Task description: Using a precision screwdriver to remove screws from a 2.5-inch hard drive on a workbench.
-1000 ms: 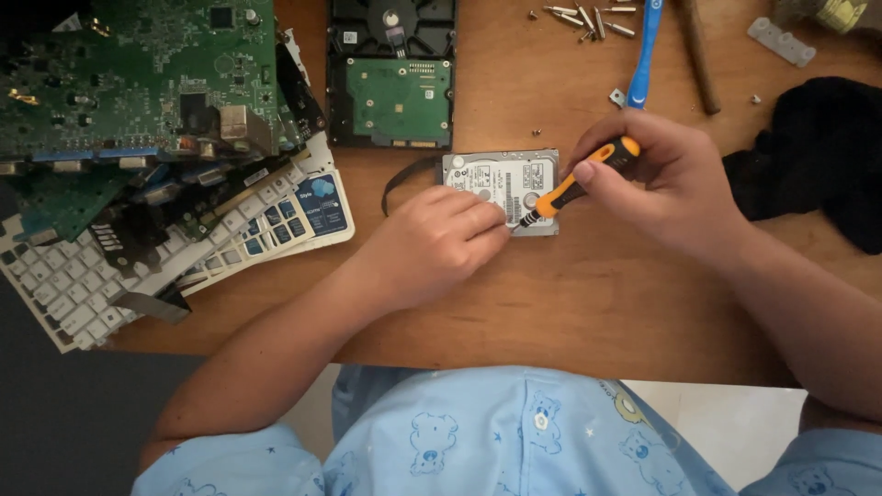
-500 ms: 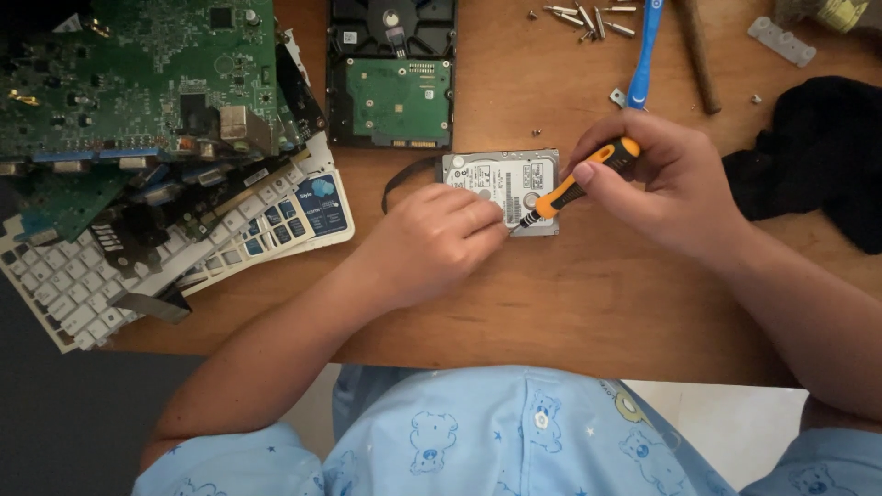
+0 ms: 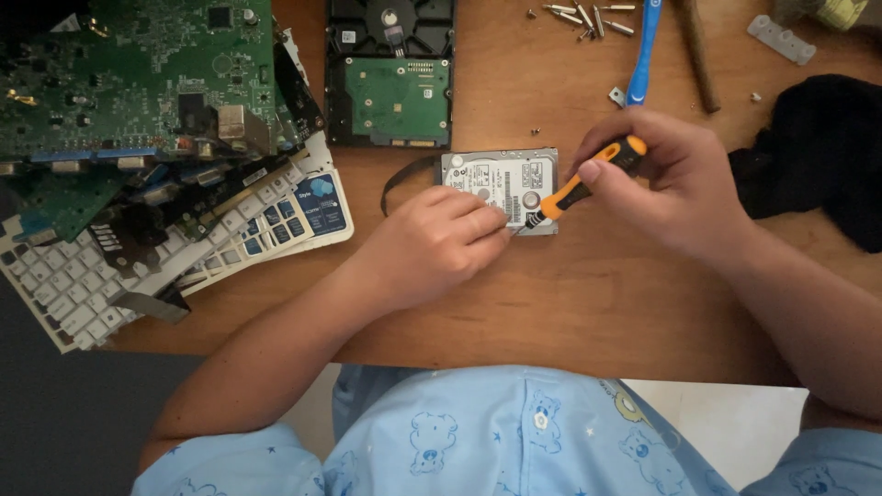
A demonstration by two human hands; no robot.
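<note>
drive pos: small silver hard drive [image 3: 501,188] lying flat on wooden table [image 3: 570,294], mid-desk, just below a bigger drive w/ green board [image 3: 390,87].
axis: orange-black screwdriver [image 3: 579,188] slanting down-left from right hand [image 3: 675,184]; tip meeting drive's lower right corner.
R grip: fingers closing round the handle.
L grip: left hand [image 3: 436,243] pressing on drive's near edge, fingers curled; holding it down.
nearer: both touching; L covering more.
look: white label, round hub, metal rim.

screwdriver [image 3: 588,179] tip hidden, circuit board [image 3: 129,73] cut off
</note>
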